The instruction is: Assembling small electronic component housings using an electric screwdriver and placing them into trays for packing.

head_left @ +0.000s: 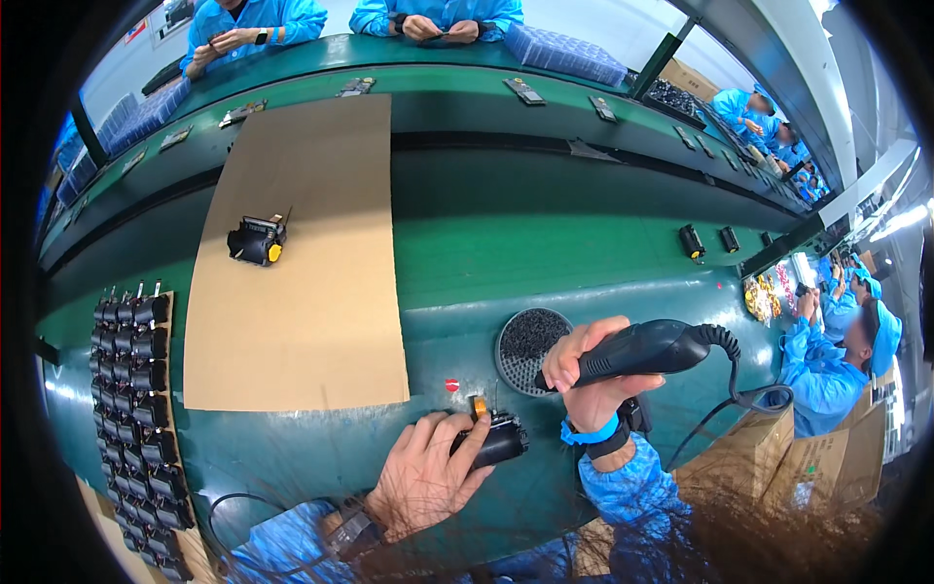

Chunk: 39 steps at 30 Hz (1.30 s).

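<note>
My left hand (428,475) lies at the table's near edge with its fingers closed around a black cylindrical device part (502,441). A small yellow piece (479,406) sticks up from that part beside my index finger. My right hand (592,375) grips a black electric screwdriver (647,350), held nearly level with a coiled cord (720,338) trailing off its right end. Its working end points left, over the right side of a round dish (522,374) of small dark screws. The tip itself is hard to make out against the dish.
A cardboard sheet (302,341) lies left of centre, bearing a black assembly with a yellow end (258,239). Rows of black assemblies (146,409) fill a tray at far left. A small red tag (451,385) rests near my left hand. Co-workers in blue (827,360) sit around; circuit boards (525,91) dot the belt.
</note>
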Each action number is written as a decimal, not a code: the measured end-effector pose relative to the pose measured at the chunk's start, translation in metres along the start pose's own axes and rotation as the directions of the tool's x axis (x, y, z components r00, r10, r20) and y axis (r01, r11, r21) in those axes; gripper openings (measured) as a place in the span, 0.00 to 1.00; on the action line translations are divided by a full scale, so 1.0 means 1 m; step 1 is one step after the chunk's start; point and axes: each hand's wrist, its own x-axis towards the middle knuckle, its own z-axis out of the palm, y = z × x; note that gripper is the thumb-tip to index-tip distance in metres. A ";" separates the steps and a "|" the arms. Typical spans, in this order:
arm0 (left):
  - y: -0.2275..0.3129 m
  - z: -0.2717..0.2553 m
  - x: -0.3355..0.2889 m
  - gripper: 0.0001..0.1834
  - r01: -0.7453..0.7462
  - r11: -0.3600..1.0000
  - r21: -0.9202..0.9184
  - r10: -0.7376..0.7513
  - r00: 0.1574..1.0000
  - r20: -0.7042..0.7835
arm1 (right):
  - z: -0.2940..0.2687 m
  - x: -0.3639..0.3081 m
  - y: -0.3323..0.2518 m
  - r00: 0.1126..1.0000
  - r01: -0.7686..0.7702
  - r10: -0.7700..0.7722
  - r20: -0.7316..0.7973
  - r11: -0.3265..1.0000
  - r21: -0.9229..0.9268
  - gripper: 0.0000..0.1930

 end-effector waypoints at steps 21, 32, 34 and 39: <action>-0.008 -0.003 -0.004 0.34 0.005 0.999 -0.045 -0.006 1.000 -0.015 | 0.036 -0.030 -0.019 0.966 0.043 -0.116 0.231 0.954 0.296 0.47; -0.007 -0.005 -0.004 0.32 0.001 0.997 -0.077 -0.003 1.000 -0.021 | 0.037 -0.033 -0.009 0.971 -0.021 -0.060 0.231 0.942 0.334 0.49; -0.007 -0.005 -0.003 0.32 0.005 0.997 -0.075 -0.008 0.999 -0.038 | 0.036 -0.032 -0.008 0.966 -0.033 -0.054 0.251 0.944 0.329 0.48; -0.008 -0.003 -0.003 0.32 0.000 0.996 -0.086 -0.004 0.999 -0.046 | 0.033 -0.031 -0.008 0.945 -0.068 -0.003 0.326 0.976 0.208 0.46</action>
